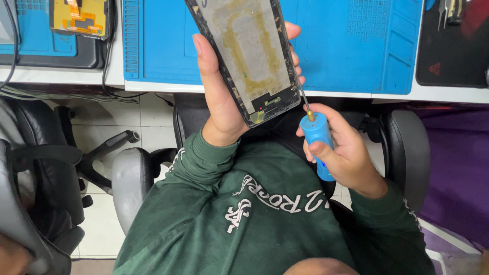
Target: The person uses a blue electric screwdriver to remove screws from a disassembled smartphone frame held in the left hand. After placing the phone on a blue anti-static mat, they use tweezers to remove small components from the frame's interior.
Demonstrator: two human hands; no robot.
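Our left hand [219, 97] grips a stripped phone frame [249, 56] at upper centre of the picture, thumb pressed along its left edge and the fingers [294, 31] wrapped round the right edge from behind, so the frame sits tilted in a firm clasp, its inner face toward us. Our right hand [346, 158], lower right of centre, has its fingers curled closed around a blue cylindrical electric screwdriver [320, 145], whose thin bit [301, 91] slants up to touch or nearly touch the frame's right edge, just beside the left fingertips.

Judging by the frame, the work looks well advanced: the screen is off, and the inner plate shows bare grey metal with yellowish glue residue and black adhesive scraps along the border. A little residue near the bottom end and edges seems to remain; whether any screws are left we cannot tell.

Beyond the hands, a blue repair mat [356, 46] lies on the white worktop [448, 94] along the top. A detached display module [81, 18] rests at upper left, tweezers [448, 10] at upper right. Black office chairs [56, 168] stand left.
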